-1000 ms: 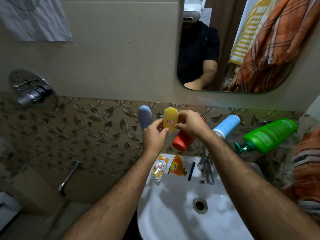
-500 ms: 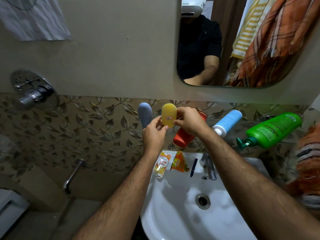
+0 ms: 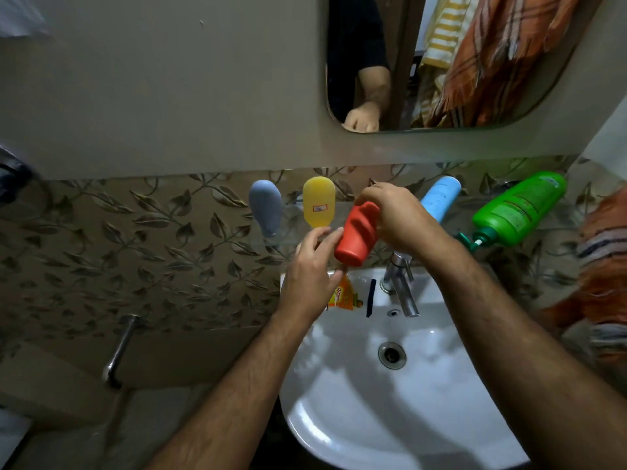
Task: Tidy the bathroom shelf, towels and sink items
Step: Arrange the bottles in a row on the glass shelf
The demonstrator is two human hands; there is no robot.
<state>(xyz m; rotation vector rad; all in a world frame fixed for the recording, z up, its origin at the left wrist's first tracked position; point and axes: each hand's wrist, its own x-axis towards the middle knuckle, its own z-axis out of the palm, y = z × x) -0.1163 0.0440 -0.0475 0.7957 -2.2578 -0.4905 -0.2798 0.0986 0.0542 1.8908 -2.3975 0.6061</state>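
Observation:
A glass shelf (image 3: 288, 237) runs above the white sink (image 3: 390, 418). On it stand a grey-blue bottle (image 3: 265, 207) and a yellow bottle (image 3: 319, 201), with a light blue bottle (image 3: 441, 197) and a green pump bottle (image 3: 519, 209) further right. My right hand (image 3: 393, 217) grips the top of a ribbed red bottle (image 3: 356, 234), tilted over the shelf's front edge. My left hand (image 3: 310, 269) hovers just left of the red bottle's base, fingers spread, touching or nearly touching it. An orange sachet (image 3: 344, 295) lies on the sink rim, partly hidden by my left hand.
A chrome tap (image 3: 400, 288) stands at the sink's back, with a dark thin item (image 3: 371, 297) beside it. A mirror (image 3: 475, 62) above reflects hanging striped towels. An orange striped towel (image 3: 604, 266) hangs at the right. A wall spout (image 3: 120, 347) sticks out at lower left.
Both hands have let go of the yellow bottle, which now stands on the shelf. My right hand has taken hold of the red bottle and tilted it forward. The view has dropped slightly.

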